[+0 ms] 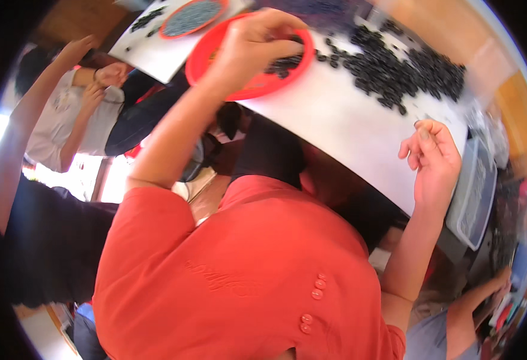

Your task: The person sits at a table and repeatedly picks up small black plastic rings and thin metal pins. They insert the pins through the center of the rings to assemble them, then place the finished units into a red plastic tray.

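Note:
My left hand (257, 45) hangs over a round red basin (200, 54). Its thumb and forefinger are bent but apart, with nothing visible between them. Small black oval pieces (284, 65) lie in the basin, partly hidden by this hand. On the right, my right hand (433, 147) is raised above the white table, fingers curled and thumb against them. Whatever it may hold is too small to make out. Beyond it, a large heap of similar small black pieces (374, 66) spreads over the white tabletop (329, 108).
Another orange-rimmed tray (192, 18) of grey pieces stands at the far left. A translucent plastic bin (475, 192) sits right of the table, near a clear plastic bag (494, 129). Co-workers sit at left (74, 120) and lower right (446, 333).

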